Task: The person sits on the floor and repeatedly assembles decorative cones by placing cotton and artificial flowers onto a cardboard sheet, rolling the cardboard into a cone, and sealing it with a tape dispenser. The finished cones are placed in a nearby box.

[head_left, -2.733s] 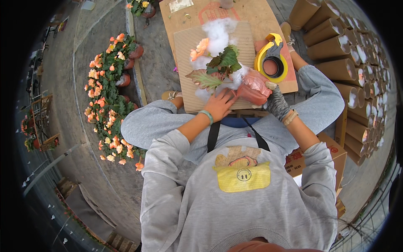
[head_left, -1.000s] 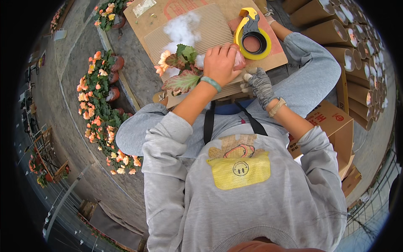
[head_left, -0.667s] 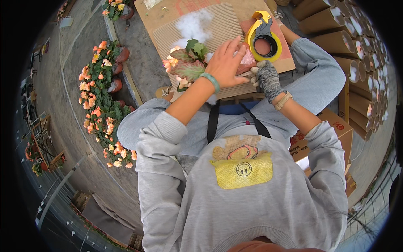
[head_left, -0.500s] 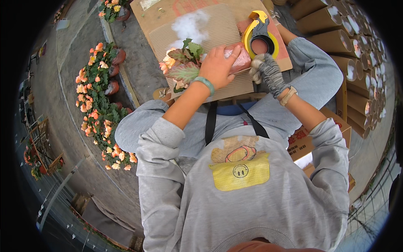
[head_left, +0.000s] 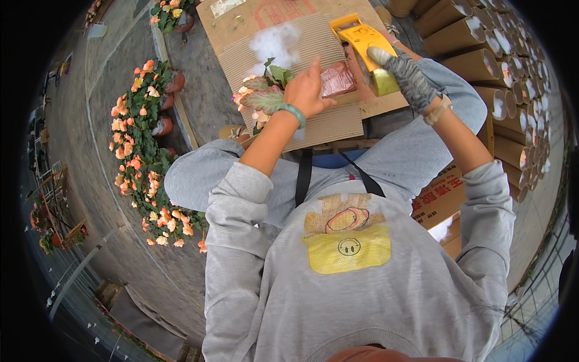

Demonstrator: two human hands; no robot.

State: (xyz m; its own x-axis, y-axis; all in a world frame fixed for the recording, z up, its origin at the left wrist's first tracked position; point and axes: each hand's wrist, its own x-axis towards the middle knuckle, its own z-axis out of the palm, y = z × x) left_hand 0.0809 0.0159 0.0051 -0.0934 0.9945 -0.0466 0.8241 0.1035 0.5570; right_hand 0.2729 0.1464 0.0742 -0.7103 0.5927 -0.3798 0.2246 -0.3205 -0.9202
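A flowering plant (head_left: 263, 99) with peach blooms and reddish-green leaves lies on its side on a ribbed cardboard sheet (head_left: 253, 60). Its reddish wrapped pot (head_left: 338, 80) points to the right. My bare left hand (head_left: 304, 95), a green bangle on its wrist, lies over the base of the plant with fingers stretched and apart. Whether any fingers curl beneath is hidden. My right hand (head_left: 398, 67), in a grey knit glove with bare-looking fingertips, is closed on a yellow tape dispenser (head_left: 363, 43), lifted just right of the pot.
Below the ribbed sheet is a larger cardboard piece (head_left: 238, 18), with white fluffy wadding (head_left: 274, 43) on top. Several potted flowers (head_left: 163, 175) line the floor at left. Stacked cardboard tubes (head_left: 482, 66) stand at right, and an opened carton (head_left: 443, 202) sits beside my right knee.
My right hand has taken hold of the tape dispenser, which was standing beside the pot, and lifted and turned it. My left hand has slid left off the pot, uncovering more of it.
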